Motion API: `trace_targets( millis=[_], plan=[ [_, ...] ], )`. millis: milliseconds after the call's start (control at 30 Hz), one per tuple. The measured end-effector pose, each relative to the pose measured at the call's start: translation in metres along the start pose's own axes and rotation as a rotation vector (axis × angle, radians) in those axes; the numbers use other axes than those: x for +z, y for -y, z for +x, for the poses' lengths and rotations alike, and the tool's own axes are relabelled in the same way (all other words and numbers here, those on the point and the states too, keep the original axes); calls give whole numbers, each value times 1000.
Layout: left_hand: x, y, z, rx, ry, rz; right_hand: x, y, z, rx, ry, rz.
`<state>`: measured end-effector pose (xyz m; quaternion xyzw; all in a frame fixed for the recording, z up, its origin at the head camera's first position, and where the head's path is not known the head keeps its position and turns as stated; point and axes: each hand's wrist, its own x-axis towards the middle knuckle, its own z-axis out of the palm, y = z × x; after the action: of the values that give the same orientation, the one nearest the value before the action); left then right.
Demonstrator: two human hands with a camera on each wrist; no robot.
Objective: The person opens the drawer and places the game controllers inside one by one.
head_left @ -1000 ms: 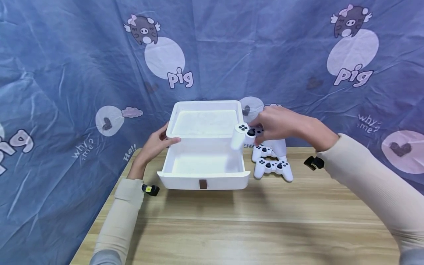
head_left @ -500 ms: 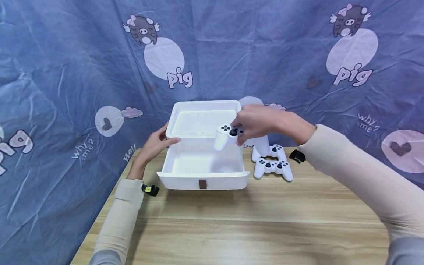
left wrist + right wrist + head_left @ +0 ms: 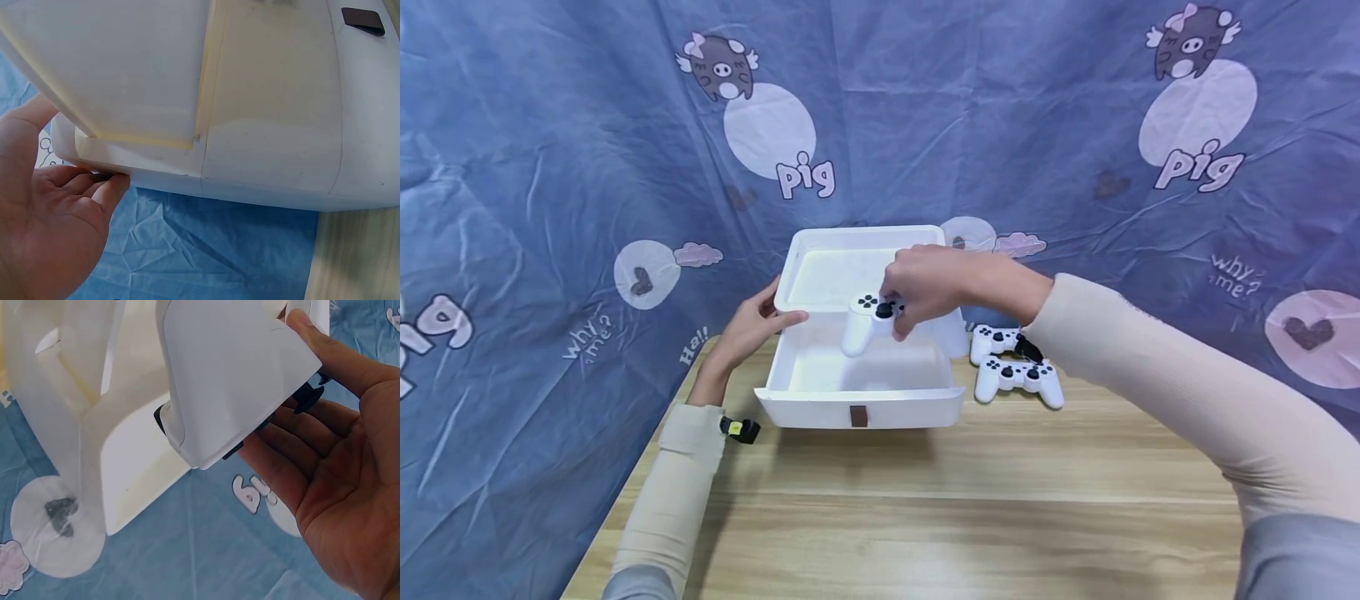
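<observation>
Head view. Background: wrinkled, matte blue cloth (image 3: 917,117) with printed pigs, pale ovals and lettering. Work surface: table (image 3: 880,525) with light wood grain in long parallel bands. Near the cloth: white box (image 3: 805,411), smooth, round-cornered; shallow rectangular section at the rear, lower open-topped section in front, wide front panel with small brown tab (image 3: 859,417) at mid-width. Left hand (image 3: 750,327): clamped on the left side of the white box, thumb at the rim. Right hand (image 3: 936,282): apart from the left hand, gripping the held controller (image 3: 857,332), white with black sticks and buttons, above the front section; contact with the white box not determinable. On the table, right of the white box: front controller (image 3: 1018,381) and rear controller (image 3: 987,342), close together. In the way: right hand across the middle of the held controller; black wrist device (image 3: 1028,348) over part of the rear controller.

Left wrist view. White plastic with thin seams and yellowish inner edges; thumb partly hidden behind the raised wall, fingertips against the outer side. Brown tab at upper right, strip-shaped.

Right wrist view. Smooth, curved back of the held controller between thumb and fingers, blocking part of the white box behind.
</observation>
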<state>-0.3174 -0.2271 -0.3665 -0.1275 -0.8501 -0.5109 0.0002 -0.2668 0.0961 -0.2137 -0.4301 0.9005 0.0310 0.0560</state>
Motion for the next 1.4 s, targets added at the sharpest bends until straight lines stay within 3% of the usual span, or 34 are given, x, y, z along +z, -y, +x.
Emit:
trace_targets(
  millis=[733,1200,1400],
  plan=[
    [-2,1,1,11,7,3,31,30,53,59,145,1],
    [-1,0,1,1,11,-8,64,29,65,98,177,5],
    [-2,0,0,0,8,-9,69,29,67,99,168,13]
  ],
)
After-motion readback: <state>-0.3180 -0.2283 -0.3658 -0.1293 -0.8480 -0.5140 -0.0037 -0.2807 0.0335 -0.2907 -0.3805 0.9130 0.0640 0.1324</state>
